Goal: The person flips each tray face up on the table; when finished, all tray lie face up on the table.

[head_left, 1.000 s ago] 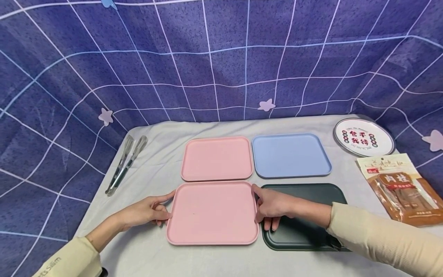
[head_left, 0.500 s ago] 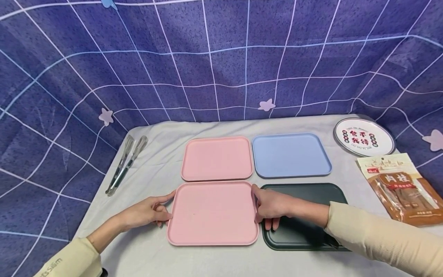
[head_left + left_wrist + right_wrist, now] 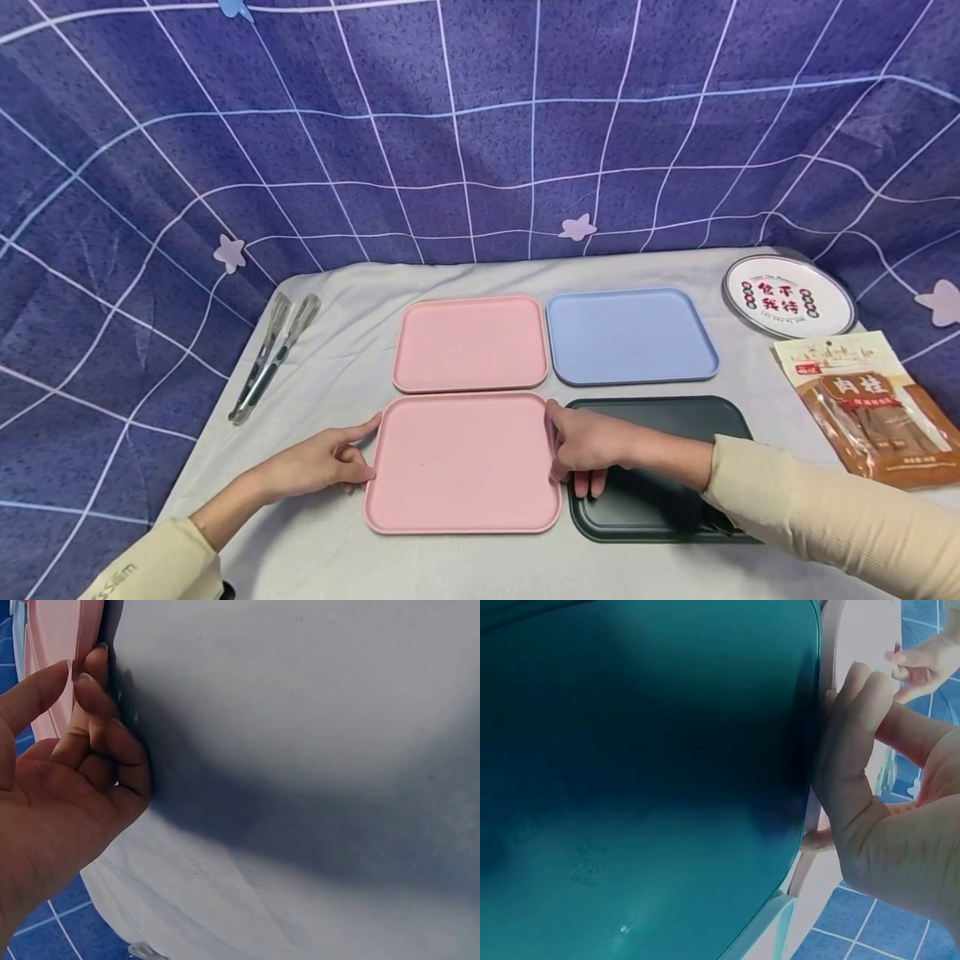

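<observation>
The near pink tray (image 3: 465, 467) lies flat, with one hand at each short side. My left hand (image 3: 318, 460) holds its left edge, index finger towards the far corner and thumb lower down. In the left wrist view the other fingers of my left hand (image 3: 71, 780) curl beside the pink rim (image 3: 88, 634). At the right edge, my right hand (image 3: 596, 442) grips with index finger and thumb. Its remaining fingers reach over the border of the dark green tray (image 3: 705, 417). That dark tray fills much of the right wrist view, beside my right hand (image 3: 885, 825).
Behind lie another pink tray (image 3: 471, 343) and a blue tray (image 3: 633, 337). Metal tongs (image 3: 273, 358) rest at the left. A white plate (image 3: 787, 317) with red characters and a brown-and-cream food packet (image 3: 870, 417) lie at the right. A blue grid-patterned curtain (image 3: 480, 125) surrounds the table.
The near pink tray has shifted very slightly right and towards me, mostly at its left side. My left hand has moved slightly with it; my right hand stays nearly still.
</observation>
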Demonstrator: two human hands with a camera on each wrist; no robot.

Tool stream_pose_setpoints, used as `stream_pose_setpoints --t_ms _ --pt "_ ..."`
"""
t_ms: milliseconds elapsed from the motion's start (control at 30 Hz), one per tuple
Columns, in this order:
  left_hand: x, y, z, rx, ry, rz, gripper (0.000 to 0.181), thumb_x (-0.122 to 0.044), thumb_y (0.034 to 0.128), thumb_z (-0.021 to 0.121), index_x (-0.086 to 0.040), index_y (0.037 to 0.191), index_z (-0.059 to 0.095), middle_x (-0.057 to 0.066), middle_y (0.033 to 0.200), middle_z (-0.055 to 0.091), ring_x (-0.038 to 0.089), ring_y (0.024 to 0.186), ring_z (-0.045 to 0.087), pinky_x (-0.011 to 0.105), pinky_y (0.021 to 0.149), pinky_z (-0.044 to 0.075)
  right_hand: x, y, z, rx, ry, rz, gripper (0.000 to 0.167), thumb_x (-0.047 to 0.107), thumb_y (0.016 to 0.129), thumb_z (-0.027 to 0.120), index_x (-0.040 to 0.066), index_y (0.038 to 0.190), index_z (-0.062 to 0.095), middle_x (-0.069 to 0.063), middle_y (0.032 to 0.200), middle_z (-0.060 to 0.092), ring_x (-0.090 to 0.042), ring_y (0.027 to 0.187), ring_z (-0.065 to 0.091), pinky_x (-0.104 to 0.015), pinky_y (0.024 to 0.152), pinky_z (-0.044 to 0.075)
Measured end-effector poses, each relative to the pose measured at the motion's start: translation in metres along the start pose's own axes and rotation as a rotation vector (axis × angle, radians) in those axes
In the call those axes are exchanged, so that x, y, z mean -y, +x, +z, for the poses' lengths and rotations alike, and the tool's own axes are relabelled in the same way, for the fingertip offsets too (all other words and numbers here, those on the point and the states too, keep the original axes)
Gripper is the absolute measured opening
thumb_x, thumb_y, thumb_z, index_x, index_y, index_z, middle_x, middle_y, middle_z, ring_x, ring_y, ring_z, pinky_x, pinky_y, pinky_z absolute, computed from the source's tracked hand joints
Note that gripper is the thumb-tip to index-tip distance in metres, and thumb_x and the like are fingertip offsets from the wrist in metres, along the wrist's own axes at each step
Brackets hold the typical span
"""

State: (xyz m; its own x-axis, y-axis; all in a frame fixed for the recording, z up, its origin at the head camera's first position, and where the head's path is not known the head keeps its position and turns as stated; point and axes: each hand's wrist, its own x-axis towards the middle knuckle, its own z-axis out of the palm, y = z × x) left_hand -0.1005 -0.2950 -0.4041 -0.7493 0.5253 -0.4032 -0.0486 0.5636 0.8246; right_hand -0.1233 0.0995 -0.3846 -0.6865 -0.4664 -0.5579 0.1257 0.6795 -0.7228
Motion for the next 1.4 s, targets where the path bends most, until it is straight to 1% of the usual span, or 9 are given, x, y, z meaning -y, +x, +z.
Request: stream_pose_setpoints --t_ms 133,300,400,567,700,800,900,1133,1400 --pt "-0.007 0.001 -0.001 -0.033 0.070 -0.047 0.084 -0.020 0.0958 0.067 0.006 0.157 0.016 0.002 0.072 0.062 0.008 0.062 0.052 0.020 0.054 0.038 0.000 -0.001 -0.004 0.005 0.001 -0.003 0.106 -0.002 0.080 0.073 0.005 0.161 0.005 -0.010 0.077 0.068 -0.017 0.043 0.059 -0.033 0.038 0.050" --pt "-0.029 0.001 -0.005 -0.179 0.252 -0.124 0.074 -0.028 0.0979 0.064 0.002 0.156 0.028 0.004 0.079 0.065 0.014 0.065 0.056 0.025 0.056 0.043 -0.005 -0.009 -0.022 0.027 0.028 -0.027 0.100 0.009 0.087 0.074 0.009 0.162 0.007 -0.012 0.083 0.067 -0.019 0.048 0.062 -0.035 0.042 0.052" --pt "-0.045 0.005 -0.004 -0.249 0.280 -0.107 0.070 -0.026 0.0989 0.062 -0.001 0.156 0.030 0.007 0.086 0.067 0.015 0.071 0.059 0.026 0.061 0.047 -0.013 -0.018 -0.039 0.034 0.025 -0.050 0.096 0.015 0.090 0.073 0.010 0.162 0.010 -0.012 0.086 0.066 -0.021 0.055 0.064 -0.035 0.043 0.053" --pt "-0.072 0.026 0.014 -0.266 0.236 -0.012 0.070 -0.027 0.0987 0.062 -0.005 0.157 0.031 0.011 0.111 0.069 0.016 0.090 0.067 0.027 0.076 0.053 -0.036 -0.043 -0.071 0.034 -0.007 -0.052 0.090 0.024 0.090 0.073 0.010 0.161 0.019 -0.011 0.091 0.064 -0.024 0.066 0.066 -0.036 0.045 0.054" --pt "-0.096 0.050 0.037 -0.223 0.159 0.057 0.070 -0.028 0.0993 0.062 -0.007 0.158 0.030 0.012 0.117 0.067 0.021 0.099 0.068 0.033 0.079 0.056 -0.056 -0.064 -0.091 0.046 -0.009 -0.023 0.089 0.025 0.092 0.071 0.008 0.161 0.017 -0.012 0.095 0.064 -0.024 0.071 0.065 -0.038 0.047 0.054" --pt "-0.113 0.068 0.056 -0.144 0.044 0.058 0.073 -0.029 0.0992 0.063 -0.012 0.160 0.026 0.010 0.113 0.066 0.027 0.093 0.070 0.042 0.075 0.058 -0.071 -0.076 -0.101 0.053 -0.023 0.014 0.090 0.025 0.093 0.070 0.007 0.161 0.014 -0.012 0.092 0.065 -0.024 0.071 0.064 -0.037 0.046 0.053" --pt "-0.127 0.084 0.076 -0.055 -0.015 0.043 0.078 -0.032 0.0984 0.064 -0.017 0.161 0.020 0.010 0.108 0.066 0.031 0.087 0.071 0.046 0.074 0.058 -0.084 -0.085 -0.106 0.051 -0.048 0.067 0.092 0.026 0.093 0.070 0.007 0.161 0.011 -0.010 0.091 0.064 -0.023 0.070 0.063 -0.036 0.045 0.052" --pt "-0.145 0.109 0.109 0.051 0.068 -0.028 0.091 -0.038 0.0951 0.067 -0.013 0.162 0.011 0.009 0.089 0.073 0.027 0.078 0.071 0.032 0.070 0.053 -0.112 -0.102 -0.110 -0.003 -0.064 0.181 0.099 0.034 0.092 0.072 0.013 0.162 0.005 -0.008 0.095 0.063 -0.023 0.070 0.063 -0.035 0.044 0.052" --pt "-0.148 0.118 0.123 0.142 0.136 -0.088 0.100 -0.040 0.0923 0.069 -0.015 0.163 0.004 0.001 0.082 0.074 0.018 0.072 0.068 0.024 0.072 0.049 -0.134 -0.116 -0.113 -0.071 -0.043 0.221 0.107 0.037 0.090 0.074 0.010 0.162 0.000 -0.009 0.084 0.059 -0.020 0.065 0.062 -0.035 0.044 0.052"
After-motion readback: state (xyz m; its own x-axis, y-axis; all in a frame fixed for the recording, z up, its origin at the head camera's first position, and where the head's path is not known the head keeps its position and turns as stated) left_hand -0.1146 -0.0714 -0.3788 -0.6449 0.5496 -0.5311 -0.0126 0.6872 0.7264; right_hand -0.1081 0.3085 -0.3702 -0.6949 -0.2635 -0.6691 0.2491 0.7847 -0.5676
